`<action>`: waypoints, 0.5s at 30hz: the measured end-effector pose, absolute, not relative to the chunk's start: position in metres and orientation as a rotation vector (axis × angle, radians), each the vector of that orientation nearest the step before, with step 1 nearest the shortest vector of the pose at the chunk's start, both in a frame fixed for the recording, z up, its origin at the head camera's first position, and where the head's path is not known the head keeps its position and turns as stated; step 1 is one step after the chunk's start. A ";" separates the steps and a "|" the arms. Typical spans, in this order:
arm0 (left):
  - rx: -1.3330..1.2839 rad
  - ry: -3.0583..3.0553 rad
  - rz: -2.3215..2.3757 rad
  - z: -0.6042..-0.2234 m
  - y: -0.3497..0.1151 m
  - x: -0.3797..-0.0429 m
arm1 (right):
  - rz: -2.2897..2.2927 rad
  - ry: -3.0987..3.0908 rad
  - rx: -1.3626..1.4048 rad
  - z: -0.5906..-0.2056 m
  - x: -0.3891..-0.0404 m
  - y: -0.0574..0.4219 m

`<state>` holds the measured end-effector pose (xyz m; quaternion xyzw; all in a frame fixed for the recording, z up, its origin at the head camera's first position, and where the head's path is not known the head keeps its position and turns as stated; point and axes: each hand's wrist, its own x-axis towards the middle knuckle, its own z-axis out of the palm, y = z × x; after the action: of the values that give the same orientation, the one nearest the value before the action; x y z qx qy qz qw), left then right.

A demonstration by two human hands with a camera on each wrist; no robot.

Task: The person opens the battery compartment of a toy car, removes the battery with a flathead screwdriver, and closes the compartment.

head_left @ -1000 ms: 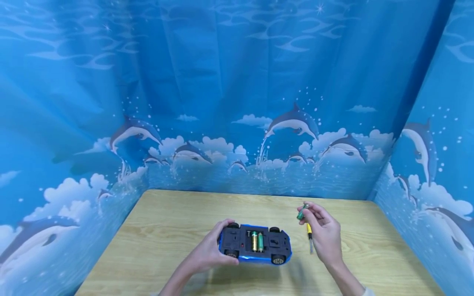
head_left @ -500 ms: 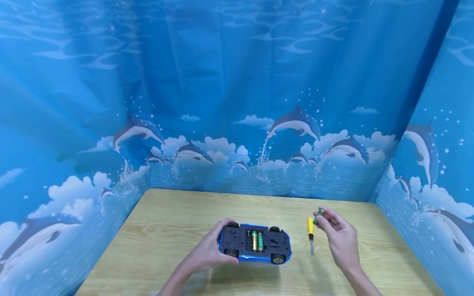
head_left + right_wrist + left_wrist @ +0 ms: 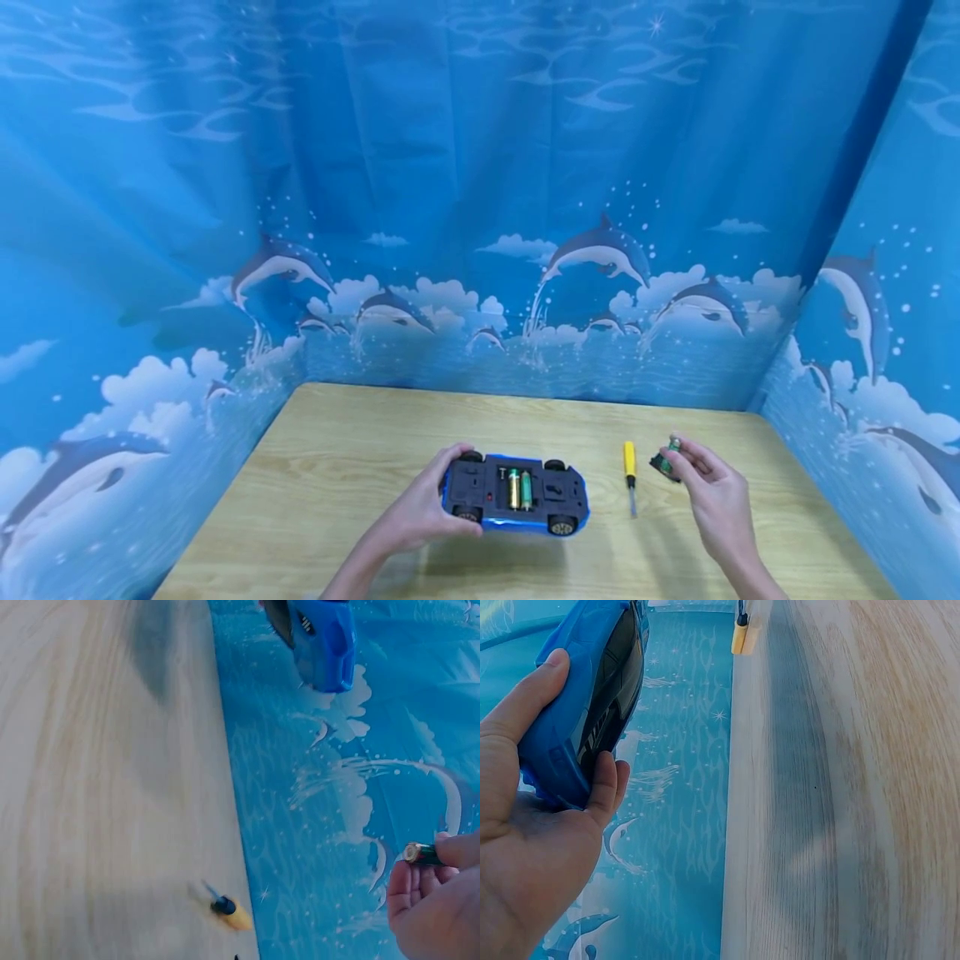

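Observation:
My left hand (image 3: 423, 504) grips one end of a blue toy car (image 3: 557, 500), fingers at the far side and thumb at the near side. The car is held above the table, its black underside facing up. Inside the uncovered battery compartment lie a gold-and-green battery (image 3: 514, 490) and a green battery (image 3: 527, 492) side by side. Off to the right, my right hand (image 3: 722, 504) pinches another green battery (image 3: 424, 853) between thumb and fingers. A small black piece (image 3: 660, 467) shows just beside that battery, partly hidden by it.
A yellow-handled screwdriver (image 3: 629, 467) lies on the wooden table (image 3: 360, 433) between the car and my right hand. Blue curtains (image 3: 450, 208) printed with dolphins stand behind the table and along its sides.
My right hand has moved right and slightly toward me with the battery, away from the car and past the screwdriver. The black piece has come into view. My left hand and the car stay put.

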<state>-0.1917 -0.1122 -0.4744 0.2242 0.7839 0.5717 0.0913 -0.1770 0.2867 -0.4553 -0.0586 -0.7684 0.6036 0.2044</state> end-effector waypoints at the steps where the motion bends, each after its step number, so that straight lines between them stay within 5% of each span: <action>1: 0.671 2.331 1.698 -0.474 -0.112 -0.192 | 1.669 -2.171 -0.183 -0.457 -0.177 0.289; 15: 0.670 2.359 1.667 -0.474 -0.113 -0.191 | 1.545 -2.593 -0.435 -0.487 -0.180 0.314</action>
<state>-0.1915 -0.1127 -0.4744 0.2250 0.7925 0.5599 0.0881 -0.1803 0.3142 -0.4871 -0.1424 -0.8494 0.5062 0.0458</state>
